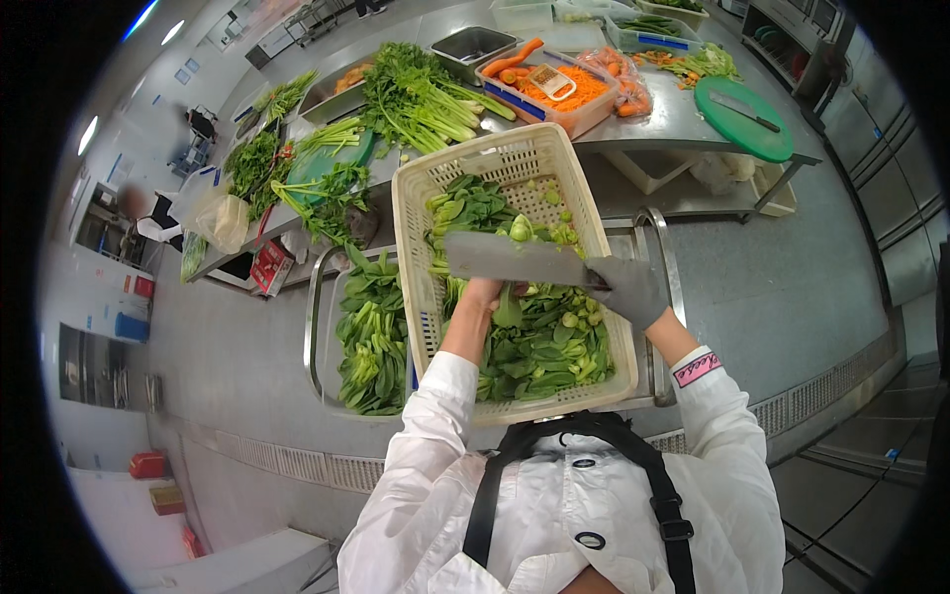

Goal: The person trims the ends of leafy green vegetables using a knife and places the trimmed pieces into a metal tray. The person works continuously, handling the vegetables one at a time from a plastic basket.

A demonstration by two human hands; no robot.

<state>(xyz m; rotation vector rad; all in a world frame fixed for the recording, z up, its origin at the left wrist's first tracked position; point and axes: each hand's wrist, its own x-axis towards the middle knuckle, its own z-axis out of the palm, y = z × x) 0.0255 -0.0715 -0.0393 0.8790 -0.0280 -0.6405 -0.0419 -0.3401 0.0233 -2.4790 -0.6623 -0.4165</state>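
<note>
My right hand [632,291], in a grey glove, grips the handle of a cleaver [512,258]. The broad blade lies sideways over a cream plastic basket [623,356]. Bare and partly hidden behind the blade, my left hand [486,292] holds a head of bok choy [509,308]; its pale base [521,229] shows beyond the blade. Whether the edge touches the stem I cannot tell. Loose bok choy leaves [542,356] fill the near part of the basket. More bok choy [475,200] lies at its far left, and cut stem ends [553,197] are scattered at the far right.
A clear tub of bok choy [371,334] stands left of the basket, on a metal-railed cart [668,256]. Beyond is a steel table [638,137] with celery [423,104], a carrot bin [564,89] and a green cutting board [735,141] bearing a knife [742,110].
</note>
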